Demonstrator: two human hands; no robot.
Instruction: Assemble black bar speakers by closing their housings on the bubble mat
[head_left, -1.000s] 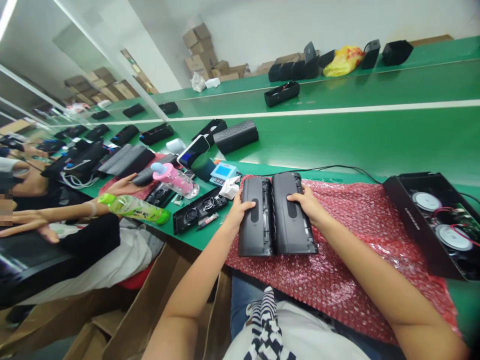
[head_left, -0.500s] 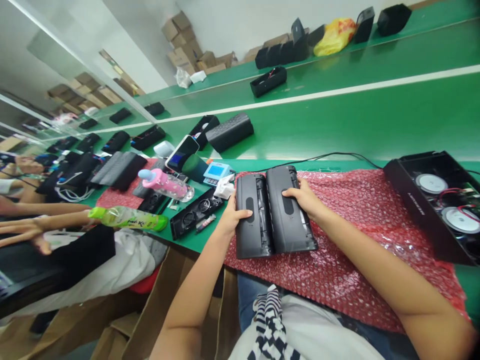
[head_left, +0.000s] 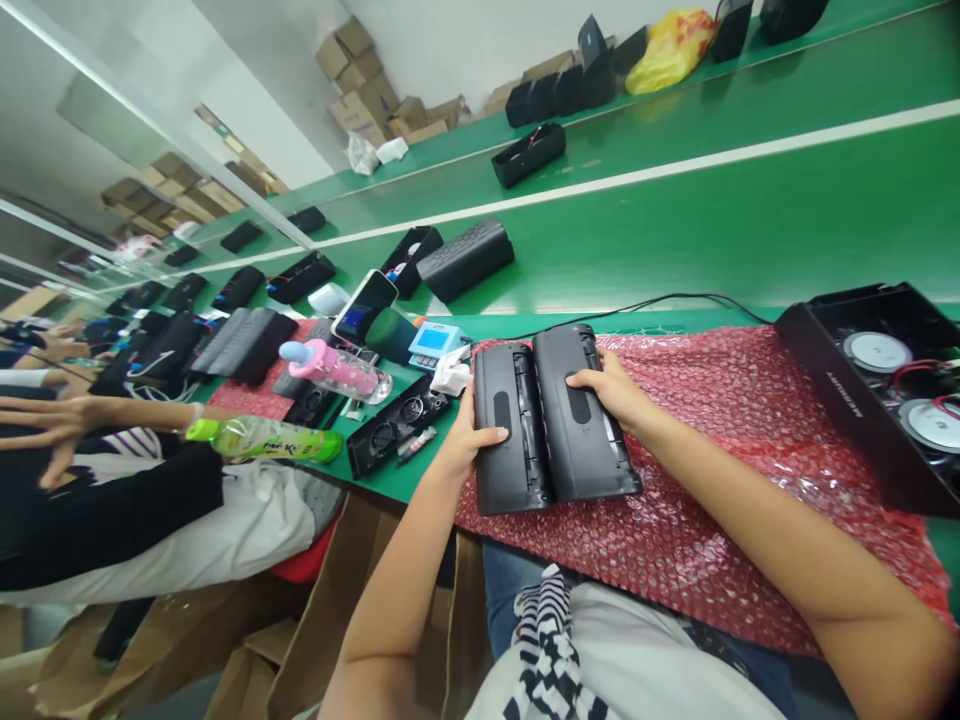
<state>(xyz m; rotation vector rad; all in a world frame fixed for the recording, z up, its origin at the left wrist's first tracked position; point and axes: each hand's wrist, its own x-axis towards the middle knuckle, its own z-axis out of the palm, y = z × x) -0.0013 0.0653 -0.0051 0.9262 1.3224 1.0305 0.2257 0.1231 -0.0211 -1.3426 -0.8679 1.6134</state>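
Observation:
Two black plastic speaker housings lie side by side over red bubble wrap (head_left: 705,400). My left hand (head_left: 463,445) grips the left speaker housing (head_left: 499,470), thumb on its top face and fingers along its outer side. The right speaker housing (head_left: 592,450) is held by my right hand (head_left: 616,388), its thumb resting near the dark oval patch. The inner edges of both housings show slots and clips. At the right stands a larger open black speaker box (head_left: 832,400) with round white-backed drivers and red wires.
Left of my hands are a black speaker panel (head_left: 367,450), a pink bottle (head_left: 337,372), a green-capped bottle (head_left: 262,440) and a small blue-screen meter (head_left: 435,342). A co-worker's hand (head_left: 52,430) is at far left. Several speaker shells stand along the green bench (head_left: 712,230).
The camera view has shifted slightly. Both hands keep the same hold on the housings. At the left, the co-worker's arm has moved and the dark object under it is gone from view.

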